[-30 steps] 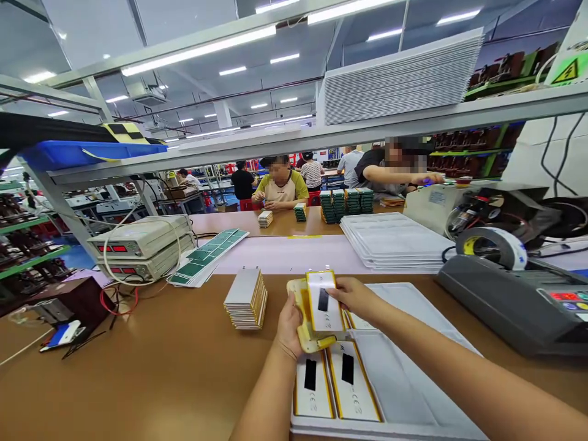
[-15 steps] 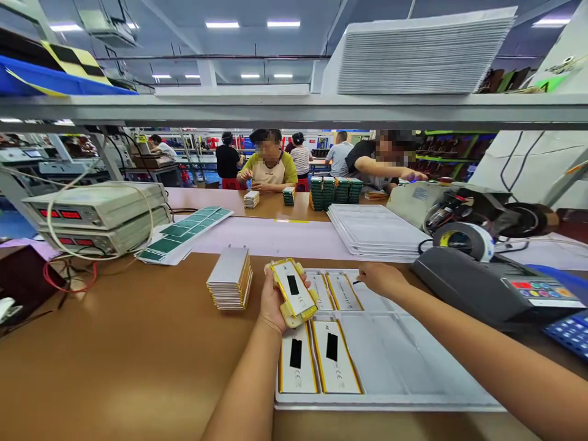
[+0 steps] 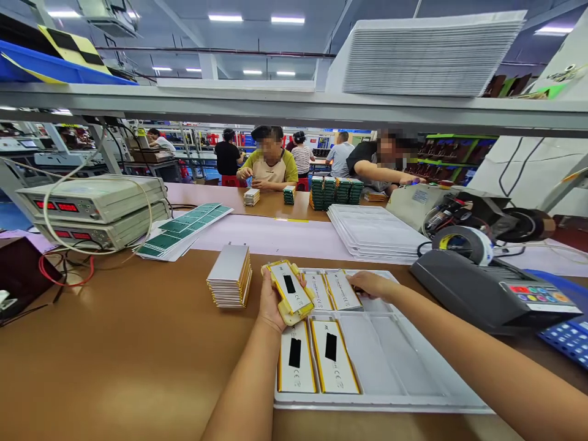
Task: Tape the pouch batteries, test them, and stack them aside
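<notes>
My left hand (image 3: 274,301) is wrapped round a yellowish holder (image 3: 294,315) with a white, yellow-edged battery pack (image 3: 288,285) in it; a black patch marks the pack. My right hand (image 3: 374,286) has its fingers curled together at the right edge of another battery pack (image 3: 342,290), in the back row of a white divided tray (image 3: 390,404). What its fingertips hold, if anything, is hidden. To the left of that pack lies one more pack (image 3: 318,290), partly covered by the holder. Two packs with black patches, a left one (image 3: 296,358) and a right one (image 3: 334,356), fill front compartments.
A stack of silver packs (image 3: 229,275) stands left of the tray. A grey tape dispenser (image 3: 487,294) sits on the right, near piled white trays (image 3: 372,229). Stacked meters (image 3: 92,205) and green-printed sheets (image 3: 184,233) are at left. Co-workers sit across the bench.
My right hand has moved slightly down and left, onto the edge of the back-row pack. The dark bit seen at its fingertips no longer shows. My left hand barely shifts.
</notes>
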Demonstrator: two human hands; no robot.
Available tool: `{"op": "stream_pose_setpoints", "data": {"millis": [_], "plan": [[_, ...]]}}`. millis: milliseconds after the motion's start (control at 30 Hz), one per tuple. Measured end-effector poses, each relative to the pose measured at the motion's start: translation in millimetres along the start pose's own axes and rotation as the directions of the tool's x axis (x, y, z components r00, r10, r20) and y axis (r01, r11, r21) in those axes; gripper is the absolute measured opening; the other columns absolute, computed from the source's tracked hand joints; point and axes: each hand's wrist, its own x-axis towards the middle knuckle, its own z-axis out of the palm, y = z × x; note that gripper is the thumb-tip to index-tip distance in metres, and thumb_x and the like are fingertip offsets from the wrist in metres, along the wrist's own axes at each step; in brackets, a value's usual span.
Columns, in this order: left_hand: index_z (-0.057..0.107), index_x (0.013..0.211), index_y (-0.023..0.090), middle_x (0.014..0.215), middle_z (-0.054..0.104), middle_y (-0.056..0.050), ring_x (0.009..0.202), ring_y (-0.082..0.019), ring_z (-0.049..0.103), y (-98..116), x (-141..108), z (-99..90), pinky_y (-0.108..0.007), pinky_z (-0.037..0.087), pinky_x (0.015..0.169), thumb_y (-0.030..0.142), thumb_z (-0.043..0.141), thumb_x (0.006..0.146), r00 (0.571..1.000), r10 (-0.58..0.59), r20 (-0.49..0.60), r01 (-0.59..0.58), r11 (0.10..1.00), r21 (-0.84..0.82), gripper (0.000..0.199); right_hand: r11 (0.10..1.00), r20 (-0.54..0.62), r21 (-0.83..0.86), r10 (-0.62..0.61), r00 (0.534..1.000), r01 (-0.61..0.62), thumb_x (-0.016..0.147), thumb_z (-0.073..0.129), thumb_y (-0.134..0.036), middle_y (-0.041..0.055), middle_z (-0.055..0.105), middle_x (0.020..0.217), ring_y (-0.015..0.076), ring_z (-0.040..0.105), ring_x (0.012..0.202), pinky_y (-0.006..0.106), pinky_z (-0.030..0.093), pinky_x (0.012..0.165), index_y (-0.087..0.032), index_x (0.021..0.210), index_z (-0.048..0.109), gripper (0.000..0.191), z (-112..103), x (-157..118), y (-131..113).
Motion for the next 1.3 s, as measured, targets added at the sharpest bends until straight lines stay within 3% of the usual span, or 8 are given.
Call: {"op": "stream_pose_setpoints", "data": {"millis": [167, 400, 533, 667, 800, 933, 1100, 1300], "plan": [[0.058, 0.092, 0.014, 0.076, 0.062, -0.01, 0.07, -0.025, 0.06, -0.9, -3.1, -1.1, -0.044, 0.046, 0.067, 0.068, 0.046, 0.063, 0.999, -0.048, 0.018, 0.047, 0.999, 0.013, 0.063, 0.981, 0.03, 0.19, -0.044, 0.999, 0.038, 0.082, 0.045, -0.026, -0.0054, 0.04, 0.049, 0.0064, 0.032, 0.04, 0.02, 0.026, 0.041, -0.016, 0.064, 0.045, 0.02, -10.2, -6.6, -25.4], [0.058, 0.101, 0.015, 0.085, 0.065, -0.011, 0.084, -0.029, 0.06, -2.8, -6.3, 6.8, -0.043, 0.045, 0.072, 0.064, 0.044, 0.069, 0.991, -0.032, 0.129, 0.035, 0.999, -0.02, 0.06, 0.898, -0.02, 0.319, -0.314, 0.949, 0.303, 0.081, 0.044, -0.026, -0.0005, 0.055, 0.066, 0.0093, 0.046, 0.055, 0.02, 0.033, 0.05, -0.015, 0.073, 0.053, 0.016, -3.5, -32.4, -108.2], [0.057, 0.104, 0.016, 0.088, 0.065, -0.012, 0.086, -0.029, 0.059, -0.7, -10.8, 6.7, -0.043, 0.046, 0.071, 0.064, 0.044, 0.068, 0.987, -0.003, 0.162, 0.008, 1.0, -0.028, 0.061, 0.9, -0.068, 0.098, -0.42, 0.905, 0.426, 0.078, 0.049, -0.03, 0.002, 0.062, 0.077, 0.015, 0.053, 0.067, 0.023, 0.032, 0.055, -0.018, 0.079, 0.058, 0.015, 6.0, -59.5, -129.1], [0.055, 0.107, 0.016, 0.093, 0.063, -0.013, 0.089, -0.031, 0.058, 2.4, -14.4, 5.8, -0.047, 0.045, 0.073, 0.069, 0.042, 0.065, 0.972, -0.056, 0.228, 0.068, 0.997, -0.045, 0.069, 0.881, -0.271, -0.337, -0.428, 0.862, 0.331, 0.086, 0.034, -0.037, 0.0023, 0.064, 0.081, 0.0181, 0.056, 0.074, 0.025, 0.028, 0.054, -0.022, 0.078, 0.058, 0.029, -3.8, -90.0, -105.9], [0.054, 0.106, 0.014, 0.091, 0.063, -0.014, 0.089, -0.032, 0.058, 4.2, -13.5, 5.1, -0.049, 0.044, 0.074, 0.071, 0.041, 0.064, 0.978, -0.055, 0.202, 0.065, 0.997, -0.043, 0.072, 0.857, -0.137, -0.466, -0.313, 0.94, 0.218, 0.084, 0.04, -0.027, 0.0018, 0.065, 0.077, 0.0189, 0.058, 0.069, 0.025, 0.024, 0.049, -0.021, 0.074, 0.058, 0.021, -0.9, -106.1, -60.0], [0.053, 0.108, 0.015, 0.095, 0.063, -0.015, 0.084, -0.029, 0.06, 3.4, -10.1, 5.4, -0.047, 0.046, 0.072, 0.069, 0.043, 0.065, 0.989, 0.018, 0.147, -0.015, 1.0, -0.021, 0.069, 0.842, 0.017, -0.489, -0.253, 0.967, 0.229, 0.081, 0.042, -0.019, 0.0055, 0.066, 0.081, 0.0208, 0.059, 0.072, 0.026, 0.027, 0.051, -0.02, 0.075, 0.059, 0.018, 20.8, -113.2, -27.4], [0.055, 0.104, 0.015, 0.084, 0.064, -0.011, 0.073, -0.025, 0.062, 1.7, -7.5, 5.0, -0.044, 0.047, 0.072, 0.039, 0.054, 0.07, 0.995, 0.093, -0.025, -0.092, 0.996, 0.021, 0.042, 0.867, 0.009, -0.447, -0.241, 0.971, 0.219, 0.08, 0.042, -0.016, 0.0079, 0.066, 0.082, 0.0217, 0.059, 0.075, 0.027, 0.029, 0.053, -0.018, 0.072, 0.059, 0.019, 36.0, -116.9, -22.4], [0.055, 0.101, 0.015, 0.08, 0.064, -0.009, 0.072, -0.023, 0.062, 0.5, -6.1, 0.7, -0.043, 0.047, 0.073, 0.02, 0.054, 0.063, 0.988, 0.107, -0.108, -0.097, 0.991, 0.091, 0.038, 0.96, 0.017, -0.259, -0.102, 0.995, 0.103, 0.079, 0.042, -0.022, 0.0043, 0.066, 0.084, 0.0199, 0.058, 0.074, 0.025, 0.029, 0.053, -0.022, 0.077, 0.06, 0.018, 34.2, -111.0, -18.6]]}}
